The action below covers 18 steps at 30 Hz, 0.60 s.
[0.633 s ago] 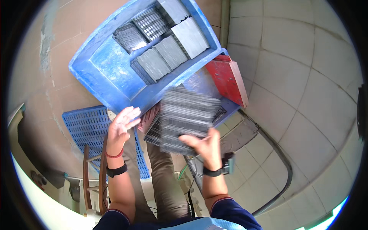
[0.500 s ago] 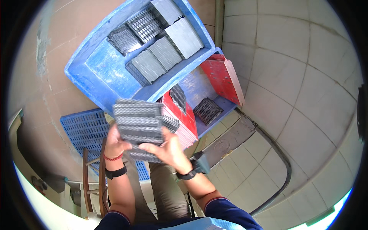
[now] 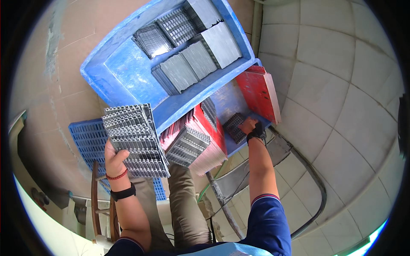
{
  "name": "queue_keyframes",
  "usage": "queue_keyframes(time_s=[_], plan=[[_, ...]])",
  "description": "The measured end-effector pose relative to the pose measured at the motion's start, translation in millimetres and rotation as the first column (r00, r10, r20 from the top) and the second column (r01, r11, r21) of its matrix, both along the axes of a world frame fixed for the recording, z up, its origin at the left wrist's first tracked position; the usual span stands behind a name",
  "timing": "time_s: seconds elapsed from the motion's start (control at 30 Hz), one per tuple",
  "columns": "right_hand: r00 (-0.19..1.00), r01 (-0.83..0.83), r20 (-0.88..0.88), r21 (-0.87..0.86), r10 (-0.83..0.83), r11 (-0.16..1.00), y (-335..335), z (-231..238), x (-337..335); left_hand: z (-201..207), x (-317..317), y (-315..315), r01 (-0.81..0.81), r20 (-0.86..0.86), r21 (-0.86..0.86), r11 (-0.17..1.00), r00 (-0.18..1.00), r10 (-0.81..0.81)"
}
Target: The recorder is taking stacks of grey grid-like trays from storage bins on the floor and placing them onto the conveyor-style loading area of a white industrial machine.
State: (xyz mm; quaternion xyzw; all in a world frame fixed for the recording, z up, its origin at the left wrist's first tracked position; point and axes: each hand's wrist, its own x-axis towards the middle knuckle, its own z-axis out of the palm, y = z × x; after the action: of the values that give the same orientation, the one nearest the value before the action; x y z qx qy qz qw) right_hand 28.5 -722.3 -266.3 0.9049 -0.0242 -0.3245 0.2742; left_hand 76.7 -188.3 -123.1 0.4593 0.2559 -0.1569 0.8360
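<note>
My left hand (image 3: 114, 160) is closed on the lower left edge of a stack of dark grey slotted panels (image 3: 133, 138), thumb across the front. The panels are held upright and fan out slightly at their right side. My right hand (image 3: 247, 126) is in the lower blue crate, its fingers bent over the right edge of a dark slotted panel stack (image 3: 233, 128); the fingertips are partly hidden. Between the hands, another panel stack (image 3: 188, 147) leans against a row of red boards (image 3: 215, 128). More dark panels (image 3: 209, 112) stand behind those boards.
A large blue bin (image 3: 124, 68) at the top holds several grey panel stacks. Its near wall overlaps the lower blue crate (image 3: 230, 96), where red boards (image 3: 258, 94) stand at the right. A blue slotted crate (image 3: 85, 136) and wooden chair (image 3: 96, 200) are left; a metal frame (image 3: 320, 187) is right.
My right hand has left the panels held by both hands and moved right to the stack in the lower crate. My left hand has shifted slightly left, still holding its panels.
</note>
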Motion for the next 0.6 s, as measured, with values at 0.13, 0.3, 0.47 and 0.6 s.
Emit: queue_keyframes(time_s=[0.13, 0.3, 0.47, 0.6], plan=[[0.953, 0.188, -0.255, 0.075, -0.164, 0.979, 16, -15, 11, 0, -2, 5, 0.003, -0.011, 0.009, 1.000, 1.000, -0.003], [0.683, 0.632, -0.566, 0.141, -0.461, 0.762, 18, 1, 38, 4, -2, 10, -0.015, -0.013, 0.037, 0.999, 1.000, 0.015], [0.858, 0.479, -0.357, 0.297, -0.369, 0.826, -10, 9, 24, 1, 4, 0, 0.024, 0.012, 0.001, 1.000, 1.000, -0.024], [0.664, 0.738, -0.413, 0.495, -0.624, 0.458, 23, 76, 47, 7, 1, 5, -0.025, -0.053, 0.072, 0.997, 0.998, 0.029]])
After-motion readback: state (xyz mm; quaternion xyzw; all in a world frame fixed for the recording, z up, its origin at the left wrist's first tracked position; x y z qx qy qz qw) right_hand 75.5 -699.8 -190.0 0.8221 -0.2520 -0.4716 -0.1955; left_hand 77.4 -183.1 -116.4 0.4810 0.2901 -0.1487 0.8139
